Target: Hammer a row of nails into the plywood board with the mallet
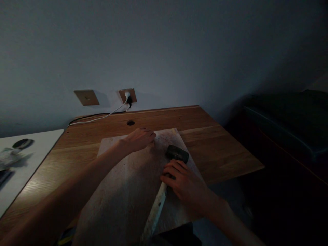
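Observation:
My right hand (181, 181) is wrapped round the upper handle of a hammer (155, 212), just below its dark, blocky head (177, 153). The hammer's pale, worn handle slants down toward the front edge. Under it lies a light board (115, 191) on the wooden desk. Near the board's far edge my left hand (142, 139) is closed, fingertips pressed together and pointing down. Whatever those fingers pinch is too small and dim to name; a tiny pale bit shows by the fingertips.
The wooden desk (217, 147) meets the wall, where a socket (128, 95) holds plugs with a white cord (102, 117) and a black cord. A cable hole (130, 122) lies behind the board. A white table (43, 147) with small items stands left. The right side is dark.

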{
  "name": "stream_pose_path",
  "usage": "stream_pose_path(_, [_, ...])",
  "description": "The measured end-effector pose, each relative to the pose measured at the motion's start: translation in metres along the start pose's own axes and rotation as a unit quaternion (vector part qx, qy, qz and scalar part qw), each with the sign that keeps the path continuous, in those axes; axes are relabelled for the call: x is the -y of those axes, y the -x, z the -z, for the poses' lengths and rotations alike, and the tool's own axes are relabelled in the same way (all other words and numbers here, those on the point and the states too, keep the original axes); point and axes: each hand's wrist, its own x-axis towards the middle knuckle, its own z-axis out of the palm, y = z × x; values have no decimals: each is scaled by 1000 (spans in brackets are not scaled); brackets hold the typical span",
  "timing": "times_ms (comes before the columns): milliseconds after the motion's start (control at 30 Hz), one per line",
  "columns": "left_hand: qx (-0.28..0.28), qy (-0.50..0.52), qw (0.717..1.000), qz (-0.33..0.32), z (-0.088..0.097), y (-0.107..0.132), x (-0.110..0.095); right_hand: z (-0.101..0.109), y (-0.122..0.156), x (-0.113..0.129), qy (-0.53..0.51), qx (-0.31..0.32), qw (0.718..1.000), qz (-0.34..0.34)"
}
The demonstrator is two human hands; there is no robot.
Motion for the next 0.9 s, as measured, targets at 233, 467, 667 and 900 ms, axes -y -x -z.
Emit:
stream_pose_path(233, [37, 22, 998, 43, 19, -12, -6, 1, -1, 0, 7, 8, 1000, 1])
stream_pose_path(467, [62, 50, 997, 13, 21, -34, -13, 4, -1, 2, 19, 14, 1000, -5])
stream_pose_path(667, [69, 29, 997, -3, 29, -35, -10, 5, -2, 3, 36, 20, 999, -1])
stream_pose_path(900, [69, 49, 996, 6, 30, -37, -11, 5, -4, 3, 38, 16, 999, 3])
